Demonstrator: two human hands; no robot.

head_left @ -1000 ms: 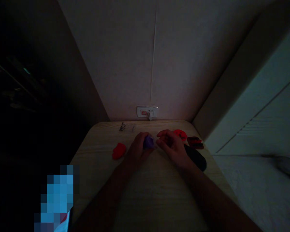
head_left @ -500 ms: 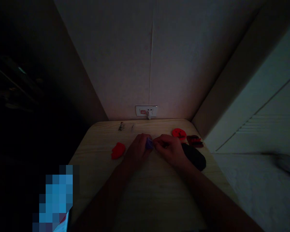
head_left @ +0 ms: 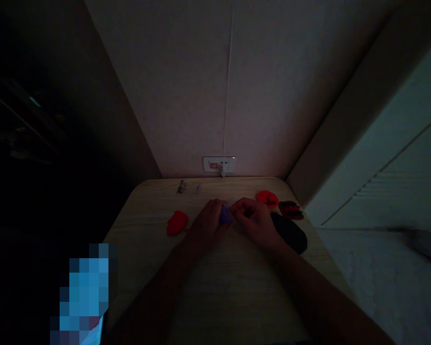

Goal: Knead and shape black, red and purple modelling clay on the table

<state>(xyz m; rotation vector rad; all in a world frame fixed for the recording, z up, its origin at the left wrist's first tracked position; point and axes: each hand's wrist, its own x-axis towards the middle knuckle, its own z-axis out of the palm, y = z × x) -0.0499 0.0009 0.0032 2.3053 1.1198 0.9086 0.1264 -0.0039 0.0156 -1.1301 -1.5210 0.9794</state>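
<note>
In the head view, my left hand [head_left: 209,221] is closed around a small purple piece [head_left: 225,215] that sticks out past its fingertips. My right hand [head_left: 254,219] faces it with thumb and fingers pinched together, right beside the purple piece. What that pinch holds, if anything, is too small and dark to make out. A flat red piece with an uneven edge [head_left: 177,223] lies left of my left hand. Just right of my right hand rests a black rounded flat piece [head_left: 290,234], partly covered by the wrist.
A round red piece with dark marks [head_left: 267,198] and a dark red piece with black strips [head_left: 290,210] lie at the table's back right. Behind the wooden table [head_left: 143,201] is a wall socket [head_left: 219,165] with a plug. A blurred-out bright screen [head_left: 89,287] stands lower left.
The purple piece has turned a little in my left hand and shows more of its surface. My right fingers stay close to it. The whole view has shifted slightly.
</note>
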